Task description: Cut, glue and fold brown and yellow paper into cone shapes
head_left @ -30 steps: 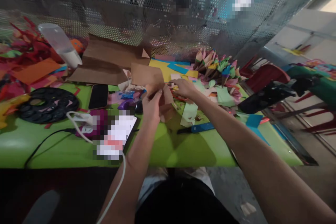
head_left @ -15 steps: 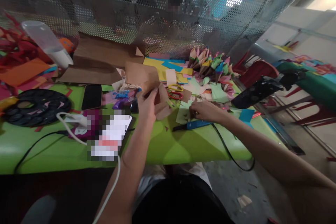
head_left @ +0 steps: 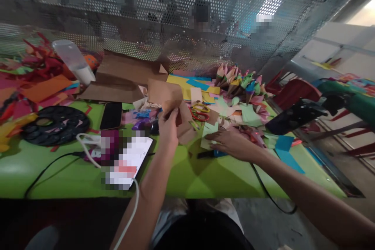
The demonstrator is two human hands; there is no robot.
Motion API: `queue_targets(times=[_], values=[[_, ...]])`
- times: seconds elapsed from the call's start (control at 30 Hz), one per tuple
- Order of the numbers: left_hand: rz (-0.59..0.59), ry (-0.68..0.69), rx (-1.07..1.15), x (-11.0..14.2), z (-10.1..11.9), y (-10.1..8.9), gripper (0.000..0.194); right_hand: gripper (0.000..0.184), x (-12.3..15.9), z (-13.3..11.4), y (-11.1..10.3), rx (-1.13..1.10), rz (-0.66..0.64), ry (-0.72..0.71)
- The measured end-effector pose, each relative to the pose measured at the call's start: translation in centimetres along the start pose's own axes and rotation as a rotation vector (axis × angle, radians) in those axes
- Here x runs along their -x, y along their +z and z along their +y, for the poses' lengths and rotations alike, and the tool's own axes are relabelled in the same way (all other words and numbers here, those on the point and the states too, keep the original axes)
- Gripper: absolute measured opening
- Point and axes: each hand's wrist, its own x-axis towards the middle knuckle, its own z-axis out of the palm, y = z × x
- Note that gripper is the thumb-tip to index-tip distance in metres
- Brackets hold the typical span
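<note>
Thin, matte brown paper (head_left: 164, 93), bent and curling, is pinched in the left hand (head_left: 169, 125), its forearm stretched forward over the smooth green counter (head_left: 190, 181). The right hand (head_left: 230, 143), palm down, fingers loosely extended, hovers over or touches a blue-handled tool (head_left: 219, 153); contact is unclear. Ring-handled scissors (head_left: 200, 114) lie beyond, between the hands.

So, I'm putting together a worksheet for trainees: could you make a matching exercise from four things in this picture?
1. Left hand
2. Right hand
3. Paper cones
4. Round tray

A. many-coloured, towards the table's far edge
B. holding brown paper
C. black, on the left
D. partly covering a blue handle

Pairs: 1-B, 2-D, 3-A, 4-C
</note>
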Motion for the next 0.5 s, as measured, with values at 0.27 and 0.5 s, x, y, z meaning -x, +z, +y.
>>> queue_targets(times=[0.27,0.5], values=[[0.065,0.030,-0.078,-0.4,0.3,-0.4,0.026,0.051,-4.8,0.7,2.5,0.191,0.070,0.163],[0.060,0.058,-0.071,-0.8,0.2,-0.5,0.025,0.046,-2.4,-0.8,-0.3,0.107,0.043,0.225]])
